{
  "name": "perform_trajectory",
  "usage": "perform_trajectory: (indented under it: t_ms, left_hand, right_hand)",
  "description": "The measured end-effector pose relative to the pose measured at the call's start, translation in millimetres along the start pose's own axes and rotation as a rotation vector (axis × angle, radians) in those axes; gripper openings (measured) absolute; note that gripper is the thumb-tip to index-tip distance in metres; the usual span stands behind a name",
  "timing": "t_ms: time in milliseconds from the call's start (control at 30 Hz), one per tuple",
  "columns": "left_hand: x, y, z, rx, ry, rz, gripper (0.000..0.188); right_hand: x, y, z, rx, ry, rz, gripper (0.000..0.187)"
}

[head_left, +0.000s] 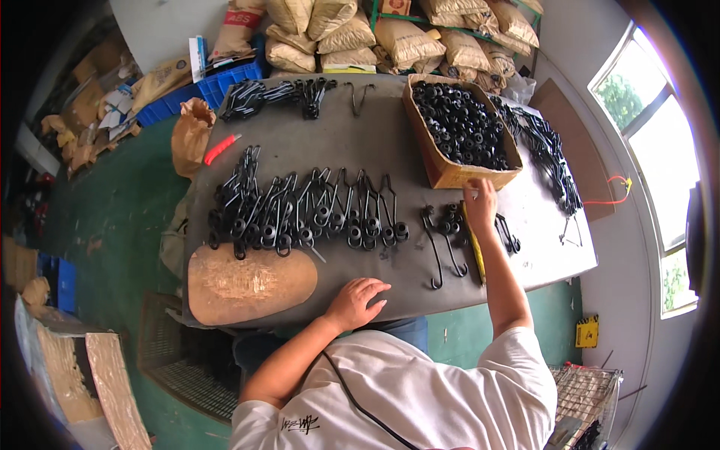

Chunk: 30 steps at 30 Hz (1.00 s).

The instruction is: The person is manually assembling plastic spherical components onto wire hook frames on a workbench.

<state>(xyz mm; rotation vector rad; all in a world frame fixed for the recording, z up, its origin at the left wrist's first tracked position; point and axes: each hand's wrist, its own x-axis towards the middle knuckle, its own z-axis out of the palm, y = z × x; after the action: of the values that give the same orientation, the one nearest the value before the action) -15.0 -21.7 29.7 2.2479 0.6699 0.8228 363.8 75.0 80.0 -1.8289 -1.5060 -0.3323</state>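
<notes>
My left hand [357, 304] rests at the table's front edge, fingers stretched out with nothing in them. In front of the box, my right hand [481, 201] has its fingers drawn together; what they hold, if anything, I cannot make out. A narrow yellow strip [475, 246] runs toward me from beneath that hand. Left of it lie a few black metal hooks [436, 259], with more dark pieces [508, 234] on its right. The cardboard box [442, 176] is heaped with small round black parts [461, 124]. Several metal hooks with black rings [300, 214] form a row at left centre.
A worn brown board [251, 285] covers the table's near left corner. Toward the far left lie a red-handled cutter [222, 148] and bundled hooks [277, 97]. More black parts [544, 154] line the right edge. Stacked sacks [409, 41] stand behind the table; a plastic crate [180, 360] sits below.
</notes>
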Motion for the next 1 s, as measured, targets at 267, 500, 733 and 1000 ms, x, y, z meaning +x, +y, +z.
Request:
perform_trajectory:
  t_ms: [267,500,733,1000]
  left_hand:
    - [-1,-2,-1,-0.005,0.024,-0.002,0.033]
    - [3,-1,1,-0.022,0.016,-0.005,0.030]
    - [2,-3,0,-0.014,0.001,-0.010,0.029]
    - [5,-1,0,0.010,0.015,-0.003,0.028]
  right_hand:
    - [145,-14,63,0.023,-0.282,-0.134,0.071]
    - [177,-10,94,-0.171,-0.818,-0.062,0.077]
    - [173,-21,72,-0.235,-0.969,-0.052,0.084]
    - [185,-14,72,-0.104,-0.987,-0.089,0.090]
